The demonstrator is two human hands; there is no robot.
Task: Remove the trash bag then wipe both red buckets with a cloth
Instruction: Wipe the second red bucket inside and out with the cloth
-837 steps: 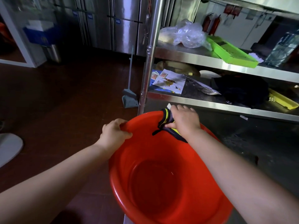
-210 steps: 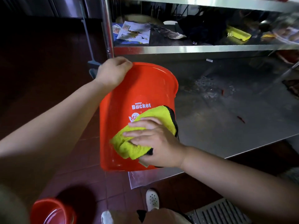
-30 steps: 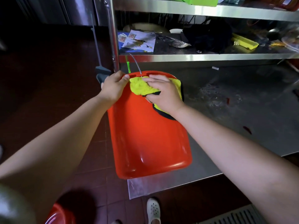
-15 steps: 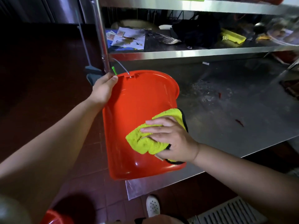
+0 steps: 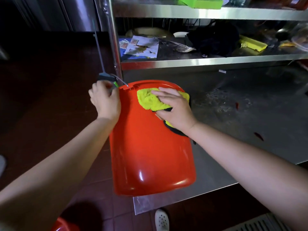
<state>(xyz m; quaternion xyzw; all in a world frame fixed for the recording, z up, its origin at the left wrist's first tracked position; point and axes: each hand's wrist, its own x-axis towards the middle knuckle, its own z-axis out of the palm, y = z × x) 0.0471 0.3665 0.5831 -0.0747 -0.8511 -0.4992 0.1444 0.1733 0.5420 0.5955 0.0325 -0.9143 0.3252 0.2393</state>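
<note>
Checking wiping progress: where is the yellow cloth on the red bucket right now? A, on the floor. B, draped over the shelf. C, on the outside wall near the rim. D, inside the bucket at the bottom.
C: the right hand presses the yellow cloth flat against the outside wall of the red bucket, just below its rim.

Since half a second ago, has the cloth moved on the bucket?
Yes. The cloth, under the right hand, has gone from the bucket's closed end up to its rim, toward the shelf post.
</note>
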